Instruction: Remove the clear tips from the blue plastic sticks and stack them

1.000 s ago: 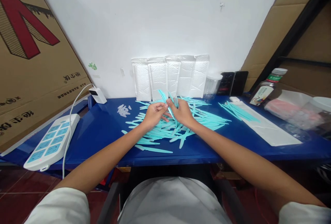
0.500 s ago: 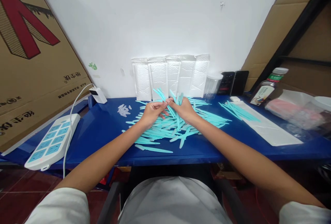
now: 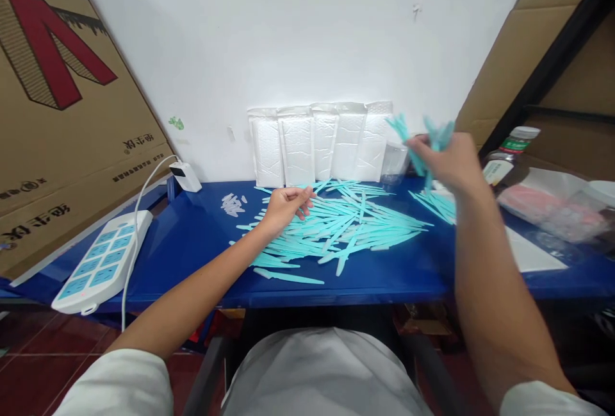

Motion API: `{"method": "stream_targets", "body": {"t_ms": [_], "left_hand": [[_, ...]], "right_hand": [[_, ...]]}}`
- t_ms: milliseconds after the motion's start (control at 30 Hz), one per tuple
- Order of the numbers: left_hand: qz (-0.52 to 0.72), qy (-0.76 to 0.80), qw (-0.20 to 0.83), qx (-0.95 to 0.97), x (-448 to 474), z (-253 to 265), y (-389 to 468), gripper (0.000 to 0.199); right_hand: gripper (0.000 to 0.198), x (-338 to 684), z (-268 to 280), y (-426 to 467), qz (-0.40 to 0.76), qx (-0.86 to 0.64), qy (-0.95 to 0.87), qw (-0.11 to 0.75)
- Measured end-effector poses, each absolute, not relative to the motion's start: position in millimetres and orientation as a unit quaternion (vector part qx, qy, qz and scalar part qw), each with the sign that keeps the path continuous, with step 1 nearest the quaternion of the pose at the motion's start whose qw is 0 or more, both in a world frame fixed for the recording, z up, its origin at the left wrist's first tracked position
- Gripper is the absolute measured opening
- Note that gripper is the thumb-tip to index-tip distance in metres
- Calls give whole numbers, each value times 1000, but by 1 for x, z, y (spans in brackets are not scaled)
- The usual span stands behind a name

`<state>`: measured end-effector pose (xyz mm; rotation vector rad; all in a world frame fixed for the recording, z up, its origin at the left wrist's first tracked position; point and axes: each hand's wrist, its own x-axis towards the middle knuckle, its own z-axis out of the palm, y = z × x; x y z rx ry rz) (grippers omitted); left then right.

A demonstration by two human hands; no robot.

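My right hand [image 3: 449, 156] is raised at the right, closed around a bunch of turquoise eyebrow razors [image 3: 417, 154] that fan out between its fingers, smeared by motion. Below it, more razors [image 3: 435, 206] lie on a flat white padded mailer [image 3: 533, 252]. My left hand [image 3: 287, 208] hovers over the left part of a big loose pile of turquoise razors [image 3: 355, 217]. Its thumb presses against the curled forefinger; whether something small is pinched there I cannot make out. One razor [image 3: 288, 275] lies apart at the front of the pile.
Several white padded mailers [image 3: 295, 147] lean on the wall behind the pile. Small translucent pieces [image 3: 232, 204] lie left on the blue table [image 3: 187, 256]. A power strip [image 3: 98, 262] and a white charger [image 3: 186, 175] stand farther left. A clear jar [image 3: 394, 161] and a bottle [image 3: 509, 153] stand right.
My right hand has left the pile and swung up and to the right, carrying the bunch of razors. The left hand has stayed almost in place, now apart from the bunch.
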<state>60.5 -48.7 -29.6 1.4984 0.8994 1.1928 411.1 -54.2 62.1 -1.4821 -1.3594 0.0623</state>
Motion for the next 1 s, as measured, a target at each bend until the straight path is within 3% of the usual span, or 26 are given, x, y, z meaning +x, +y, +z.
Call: {"method": "stream_targets", "body": {"t_ms": [133, 200, 267, 433, 533, 633, 733, 900, 1000], "left_hand": [[481, 372, 492, 624, 63, -31, -51, 55], [474, 374, 495, 625, 65, -32, -51, 55], [467, 377, 494, 629, 65, -33, -51, 55], [460, 386, 478, 641, 62, -30, -52, 54], [464, 388, 472, 642, 61, -27, -53, 53], [461, 388, 458, 653, 60, -27, -52, 53], [446, 389, 425, 686, 61, -30, -53, 53], [402, 375, 354, 757, 63, -37, -60, 47], [381, 362, 342, 779, 64, -40, -62, 46]], "right_hand": [[13, 493, 39, -51, -28, -774, -517, 364], [24, 517, 19, -47, -4, -809, -505, 300], [29, 530, 1, -42, 6, -828, -499, 254], [20, 537, -24, -32, -7, -847, -518, 119], [24, 534, -24, -32, 7, -847, -525, 84], [25, 522, -12, -40, 13, -847, -521, 110], [33, 495, 7, -56, 57, -799, -567, 192], [50, 432, 39, -82, 341, -519, -676, 398], [46, 392, 56, -85, 410, -411, -671, 461]]}}
